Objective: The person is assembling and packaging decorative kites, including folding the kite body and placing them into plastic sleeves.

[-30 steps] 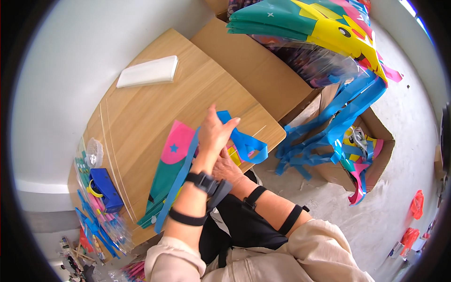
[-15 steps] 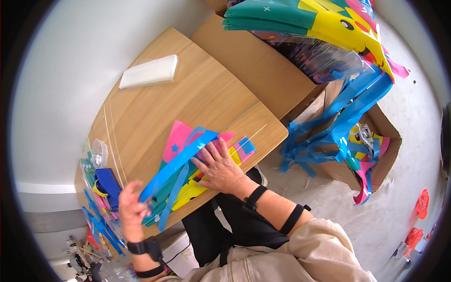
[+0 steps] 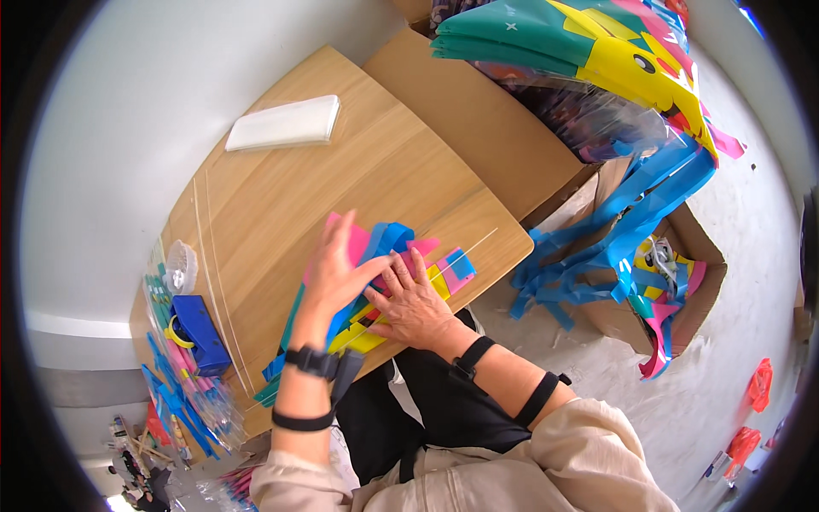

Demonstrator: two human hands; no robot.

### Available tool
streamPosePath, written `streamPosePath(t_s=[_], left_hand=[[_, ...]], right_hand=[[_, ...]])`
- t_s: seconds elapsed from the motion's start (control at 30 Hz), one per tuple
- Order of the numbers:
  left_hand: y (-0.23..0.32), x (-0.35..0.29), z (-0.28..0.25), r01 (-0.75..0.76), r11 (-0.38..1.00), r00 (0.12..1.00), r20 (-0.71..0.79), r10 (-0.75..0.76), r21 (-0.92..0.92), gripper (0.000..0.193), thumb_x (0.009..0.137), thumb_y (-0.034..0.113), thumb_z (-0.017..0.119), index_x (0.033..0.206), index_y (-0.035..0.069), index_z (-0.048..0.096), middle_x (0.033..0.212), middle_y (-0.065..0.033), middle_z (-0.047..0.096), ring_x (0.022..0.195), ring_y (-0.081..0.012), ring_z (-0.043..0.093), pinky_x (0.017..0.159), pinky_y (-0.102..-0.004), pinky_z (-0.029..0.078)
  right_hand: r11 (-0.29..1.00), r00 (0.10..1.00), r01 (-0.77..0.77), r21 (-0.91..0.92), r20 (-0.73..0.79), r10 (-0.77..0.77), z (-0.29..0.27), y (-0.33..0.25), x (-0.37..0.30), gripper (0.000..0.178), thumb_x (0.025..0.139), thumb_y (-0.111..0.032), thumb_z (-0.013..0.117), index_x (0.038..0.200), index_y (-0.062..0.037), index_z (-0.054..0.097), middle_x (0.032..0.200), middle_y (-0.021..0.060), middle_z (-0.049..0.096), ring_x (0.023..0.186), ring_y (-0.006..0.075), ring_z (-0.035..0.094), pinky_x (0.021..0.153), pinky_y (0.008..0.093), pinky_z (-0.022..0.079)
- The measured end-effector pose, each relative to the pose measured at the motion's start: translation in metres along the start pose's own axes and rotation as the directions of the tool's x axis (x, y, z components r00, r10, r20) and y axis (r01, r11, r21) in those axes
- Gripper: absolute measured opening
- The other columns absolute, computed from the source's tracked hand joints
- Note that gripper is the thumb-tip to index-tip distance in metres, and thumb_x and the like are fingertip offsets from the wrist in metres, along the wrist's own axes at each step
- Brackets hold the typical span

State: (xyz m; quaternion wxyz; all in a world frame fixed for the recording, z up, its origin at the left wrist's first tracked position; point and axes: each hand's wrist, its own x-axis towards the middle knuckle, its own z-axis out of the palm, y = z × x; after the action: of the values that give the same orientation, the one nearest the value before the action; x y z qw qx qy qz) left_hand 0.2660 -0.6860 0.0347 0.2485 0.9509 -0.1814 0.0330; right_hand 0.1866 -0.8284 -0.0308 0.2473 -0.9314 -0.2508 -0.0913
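Observation:
A folded kite of pink, teal and yellow sheet lies at the table's near edge. A blue streamer is looped across its top, and a thin pale rod runs along it, sticking out to the right. My right hand rests flat on the kite with its fingers apart, pressing on the streamer's end. Just left of it, my left hand is raised over the kite, fingers stretched and thumb out toward the right hand. It holds nothing and hides part of the pink sheet and streamer.
On the wooden table lie a white folded stack, thin rods, a clear round container and a blue tape dispenser. Cardboard boxes stand beyond it. At the right, stacked kites trail blue streamers.
My left hand has moved up and right from the streamer's lower left end to above the kite. The streamer, stretched out before, is now folded over on the kite. My right hand stays pressed down.

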Motion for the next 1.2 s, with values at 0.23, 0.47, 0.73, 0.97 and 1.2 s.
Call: streamPosePath(t_s=[0.23,0.47,0.73,0.97,1.2], left_hand=[[0.014,0.02,0.038,0.17,0.974,0.979,0.09,-0.185,0.148,0.062,0.074,0.014,0.07,0.131,0.001,0.049,0.106,-0.023,0.063,0.1,-0.0391,0.06,0.087,-0.046,0.049],[-0.025,-0.017,-0.003,0.462,0.743,0.873,0.396,-0.286,-0.484,0.064,0.068,-0.004,0.067,0.129,-0.004,0.049,0.071,-0.007,0.059,0.058,-0.0169,0.055,0.052,-0.0292,0.043],[-0.047,-0.044,-0.025,0.657,0.278,0.748,0.56,-0.355,-0.701,0.043,0.077,0.006,0.075,0.116,0.0,0.056,0.068,-0.0022,0.057,0.054,-0.0056,0.049,0.042,-0.0186,0.033],[-0.068,-0.055,-0.014,0.617,0.589,0.787,0.432,-0.442,-0.522,0.016,0.078,0.007,0.074,0.087,0.002,0.062,0.065,0.001,0.057,0.055,-0.0059,0.05,0.045,-0.0203,0.037],[-0.073,-0.057,-0.001,0.526,0.741,0.849,0.31,-0.427,-0.418,0.013,0.074,-0.001,0.073,0.082,0.0,0.062,0.064,-0.0008,0.059,0.055,-0.0067,0.051,0.049,-0.0239,0.039]], right_hand=[[0.999,0.999,0.019,-0.032,0.038,-0.018,-0.007,-0.003,0.003,0.067,0.079,-0.059,0.061,0.128,-0.0124,0.058,0.142,0.0244,0.041,0.14,0.0409,0.027,0.116,0.0609,0.009],[0.999,0.999,-0.025,0.043,-0.022,0.026,-0.001,0.001,0.001,0.072,0.077,-0.056,0.064,0.13,-0.0099,0.055,0.139,0.0232,0.044,0.138,0.039,0.032,0.116,0.0599,0.011],[0.997,0.999,-0.028,0.068,-0.03,0.03,-0.005,-0.001,0.003,0.076,0.073,-0.053,0.07,0.131,-0.0067,0.052,0.132,0.0223,0.047,0.132,0.0393,0.037,0.116,0.0578,0.014],[0.995,0.995,-0.025,0.096,-0.093,0.034,-0.007,-0.001,0.002,0.075,0.071,-0.044,0.075,0.128,-0.0017,0.05,0.133,0.0223,0.044,0.133,0.0417,0.035,0.116,0.0543,0.019],[0.94,0.973,-0.161,0.3,-0.112,0.202,-0.006,0.002,-0.001,0.083,0.071,-0.036,0.077,0.133,0.0062,0.042,0.141,0.0235,0.039,0.139,0.0395,0.028,0.117,0.0532,0.015]])
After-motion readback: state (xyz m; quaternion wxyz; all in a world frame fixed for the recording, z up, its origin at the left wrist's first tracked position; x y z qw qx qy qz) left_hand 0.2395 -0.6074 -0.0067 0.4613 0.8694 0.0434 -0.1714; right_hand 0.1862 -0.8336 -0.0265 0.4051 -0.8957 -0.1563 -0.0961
